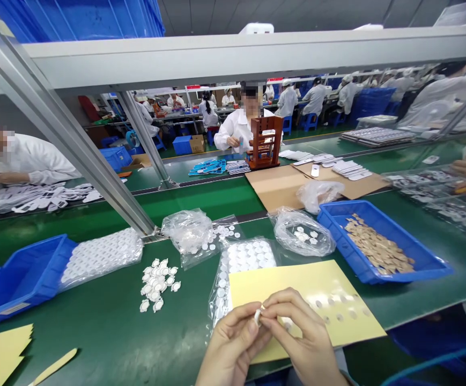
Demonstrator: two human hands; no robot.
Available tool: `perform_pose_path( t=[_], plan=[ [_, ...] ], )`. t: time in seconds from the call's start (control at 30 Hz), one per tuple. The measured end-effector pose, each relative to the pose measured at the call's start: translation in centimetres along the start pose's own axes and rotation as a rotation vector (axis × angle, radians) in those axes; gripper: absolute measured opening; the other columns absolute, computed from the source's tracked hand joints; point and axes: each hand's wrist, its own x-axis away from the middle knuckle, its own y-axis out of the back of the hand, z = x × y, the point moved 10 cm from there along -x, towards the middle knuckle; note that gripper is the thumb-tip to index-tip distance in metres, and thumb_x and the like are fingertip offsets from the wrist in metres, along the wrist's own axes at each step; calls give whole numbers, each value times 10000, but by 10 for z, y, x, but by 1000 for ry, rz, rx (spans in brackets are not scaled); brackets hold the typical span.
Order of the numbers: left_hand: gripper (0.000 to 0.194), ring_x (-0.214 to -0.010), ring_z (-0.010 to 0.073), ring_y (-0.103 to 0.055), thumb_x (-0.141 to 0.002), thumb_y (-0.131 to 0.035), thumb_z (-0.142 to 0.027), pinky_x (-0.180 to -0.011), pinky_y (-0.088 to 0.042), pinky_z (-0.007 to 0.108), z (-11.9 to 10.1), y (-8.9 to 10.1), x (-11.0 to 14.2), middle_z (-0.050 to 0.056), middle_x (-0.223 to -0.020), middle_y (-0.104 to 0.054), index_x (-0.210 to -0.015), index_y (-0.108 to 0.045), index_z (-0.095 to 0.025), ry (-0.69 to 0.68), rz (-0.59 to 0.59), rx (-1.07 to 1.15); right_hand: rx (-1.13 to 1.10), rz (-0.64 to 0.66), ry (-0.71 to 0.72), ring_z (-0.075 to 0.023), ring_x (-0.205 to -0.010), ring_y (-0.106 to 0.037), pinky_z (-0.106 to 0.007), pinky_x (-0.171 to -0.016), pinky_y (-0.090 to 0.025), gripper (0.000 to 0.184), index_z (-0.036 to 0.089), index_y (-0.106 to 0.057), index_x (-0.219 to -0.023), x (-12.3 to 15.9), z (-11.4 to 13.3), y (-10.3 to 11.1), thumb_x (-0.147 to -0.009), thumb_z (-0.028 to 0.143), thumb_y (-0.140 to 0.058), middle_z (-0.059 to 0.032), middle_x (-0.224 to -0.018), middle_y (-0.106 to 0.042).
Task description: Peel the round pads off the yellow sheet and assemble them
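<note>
My left hand (233,346) and my right hand (303,340) meet low in the middle, both pinched on one small white round piece (258,315). They hover over the near edge of a yellow sheet (297,284) that carries several round stickers. A loose pile of white round pieces (158,284) lies on the green table to the left of my hands. A clear bag of white discs (244,257) lies just beyond the sheet.
A blue tray (418,265) of tan round pieces stands at right. Another blue bin (19,281) sits far left beside a bagged sheet of discs (100,254). Crumpled clear bags (186,230) lie mid-table. Workers in white coats sit across the line. An orange press (265,142) stands beyond.
</note>
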Motion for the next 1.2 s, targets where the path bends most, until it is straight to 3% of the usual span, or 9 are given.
perform_pose_path(
  t=[0.23, 0.47, 0.87, 1.1, 1.2],
  plan=[
    [257, -884, 244, -703, -570, -834, -230, -983, -452, 422, 3, -2, 3, 68, -835, -772, -808, -750, -180, 6, -38, -2, 16, 51, -16, -180, -801, -611, -291, -677, -523, 95, 225, -594, -797, 0, -2, -3, -838, 143, -569, -40, -824, -623],
    [258, -885, 235, -699, -582, -826, -208, -974, -468, 418, 2, -1, 2, 68, -841, -773, -826, -752, -171, -4, -10, 20, 77, -6, 42, -185, -836, -608, -296, -704, -516, 95, 228, -601, -849, 4, 2, 1, -845, 135, -584, -46, -850, -615],
    [248, -863, 233, -697, -570, -832, -209, -932, -489, 392, 0, -2, 4, 85, -850, -774, -803, -757, -168, -34, 2, -50, 111, 112, 59, -176, -816, -597, -292, -689, -512, 100, 227, -545, -838, 0, 5, -4, -855, 129, -546, -43, -856, -602],
    [257, -817, 202, -716, -627, -799, -191, -755, -540, 272, 17, 5, 0, 55, -782, -762, -867, -713, -160, 52, -99, 119, 167, 3, 241, -155, -718, -593, -280, -610, -495, 167, 208, -516, -773, 3, 27, -1, -784, 44, -540, -22, -768, -602],
    [207, -911, 219, -706, -736, -703, -133, -818, -535, 288, 18, 20, -7, 88, -849, -767, -939, -663, -138, 48, -205, 170, 138, -48, 177, -162, -737, -617, -278, -623, -507, 128, 214, -524, -763, 1, 8, 23, -791, 90, -536, -24, -771, -614]
  ],
)
